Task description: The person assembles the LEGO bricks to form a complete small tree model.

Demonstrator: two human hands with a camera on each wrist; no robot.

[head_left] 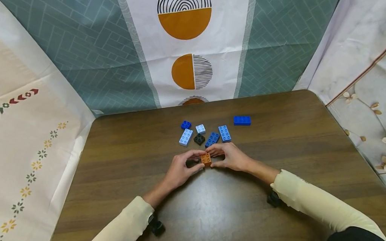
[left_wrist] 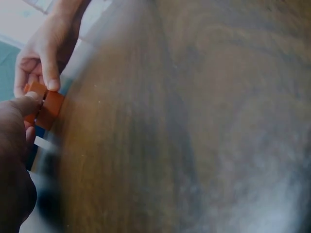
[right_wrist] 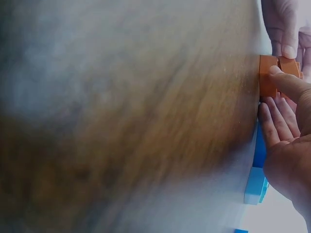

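Observation:
Two orange toy building bricks stand one over the other on the table: an upper brick (right_wrist: 290, 67) with studs on top and a lower brick (right_wrist: 267, 80). A thin gap shows between them in both wrist views. My left hand (head_left: 179, 169) pinches the upper brick from the left side, its thumb at the near face. From the other side my right hand (head_left: 233, 157) holds the lower brick, thumb in front close to the seam. The head view shows only the top studs and a bit of the front; the fingertips behind are partly hidden.
Just beyond the hands lie a black brick (head_left: 199, 139), a blue brick (head_left: 212, 139), light blue bricks (head_left: 185, 137) and a small dark blue brick (head_left: 185, 125). Another blue brick (head_left: 242, 120) lies farther right on the wooden table (head_left: 121, 160). Fabric hangs around the table.

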